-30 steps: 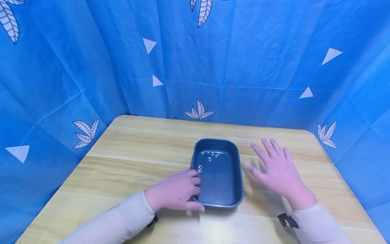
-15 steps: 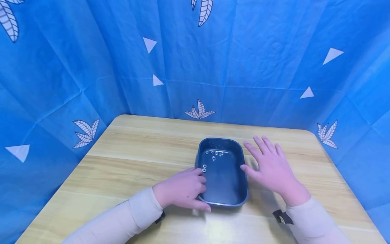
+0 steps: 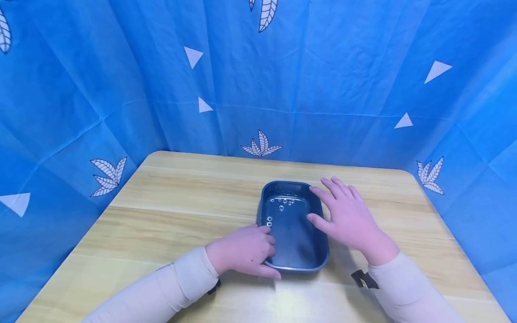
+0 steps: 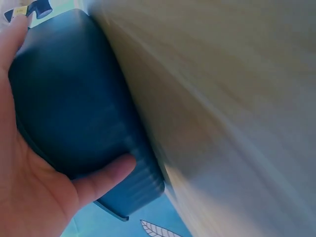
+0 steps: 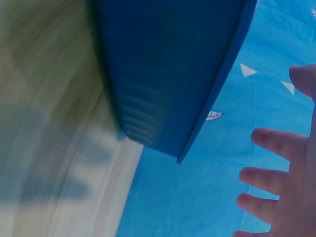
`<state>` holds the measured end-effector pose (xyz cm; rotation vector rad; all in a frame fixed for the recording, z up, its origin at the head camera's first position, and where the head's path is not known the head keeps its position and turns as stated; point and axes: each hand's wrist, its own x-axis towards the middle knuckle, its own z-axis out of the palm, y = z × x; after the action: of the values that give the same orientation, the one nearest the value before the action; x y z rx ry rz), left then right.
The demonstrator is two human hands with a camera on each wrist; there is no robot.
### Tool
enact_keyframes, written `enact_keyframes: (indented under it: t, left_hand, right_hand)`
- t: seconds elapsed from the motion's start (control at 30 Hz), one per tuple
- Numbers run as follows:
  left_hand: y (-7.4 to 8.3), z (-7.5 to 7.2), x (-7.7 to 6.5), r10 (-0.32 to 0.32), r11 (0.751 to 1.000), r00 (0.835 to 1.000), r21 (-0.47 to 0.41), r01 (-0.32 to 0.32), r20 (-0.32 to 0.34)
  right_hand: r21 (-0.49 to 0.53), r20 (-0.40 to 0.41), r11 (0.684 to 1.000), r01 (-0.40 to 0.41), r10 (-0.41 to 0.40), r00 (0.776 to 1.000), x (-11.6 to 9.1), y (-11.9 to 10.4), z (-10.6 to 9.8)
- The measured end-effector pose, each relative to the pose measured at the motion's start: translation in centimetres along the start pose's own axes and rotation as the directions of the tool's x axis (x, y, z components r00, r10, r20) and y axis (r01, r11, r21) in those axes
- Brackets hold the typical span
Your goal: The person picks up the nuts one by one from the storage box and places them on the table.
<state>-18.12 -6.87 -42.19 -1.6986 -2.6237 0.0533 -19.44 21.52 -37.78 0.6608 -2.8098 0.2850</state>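
Note:
A dark blue rectangular plastic tray (image 3: 295, 242) stands on the table, with several small silvery ring-shaped pieces, apparently nuts (image 3: 281, 207), lying in its far and left parts. My left hand (image 3: 244, 251) grips the tray's near-left side: its fingers curl over the rim, and in the left wrist view a digit lies along the outer wall (image 4: 69, 108). Above the right rim hovers my right hand (image 3: 349, 217), fingers spread and holding nothing. The right wrist view shows that hand (image 5: 291, 182) apart from the tray's outer wall (image 5: 163, 74).
A light wood-grain table (image 3: 194, 193) carries the tray. Blue cloth (image 3: 343, 80) printed with white leaves and triangles hangs behind the table and along both sides. A dark strap (image 3: 364, 279) sits at the right wrist.
The tray and my left hand have shifted slightly to the right. My right hand has moved left, from beside the tray to above its right rim.

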Motion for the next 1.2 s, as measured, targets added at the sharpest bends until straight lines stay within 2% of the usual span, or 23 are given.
enact_keyframes:
  t: [0.2,0.37,0.57,0.93,1.2]
  left_hand:
    - [-0.1,0.1,0.4,0.007,0.997,1.0,0.073,-0.007,-0.004]
    - [-0.1,0.1,0.5,0.0,0.998,1.0,0.058,0.0,-0.001]
    - [-0.1,0.0,0.6,-0.005,1.0,1.0,0.018,0.006,-0.015]
    - [0.0,0.2,0.6,-0.015,0.999,1.0,0.042,0.015,0.002]
    - [0.3,0.5,0.7,-0.032,0.998,0.998,0.052,0.035,-0.048]
  right_hand:
    - [0.009,-0.039,1.0,0.018,-0.017,0.999,0.9,-0.6,-0.3]
    - [0.025,-0.055,0.998,0.05,-0.049,0.997,1.7,-1.1,-0.6]
    - [0.03,-0.031,0.999,0.039,-0.038,0.999,2.6,-1.6,-0.9]
    - [0.066,0.024,0.997,0.039,-0.041,0.999,4.4,-3.3,-1.3]
    - [0.099,0.042,0.994,0.048,-0.052,0.998,5.6,-4.3,-1.2]
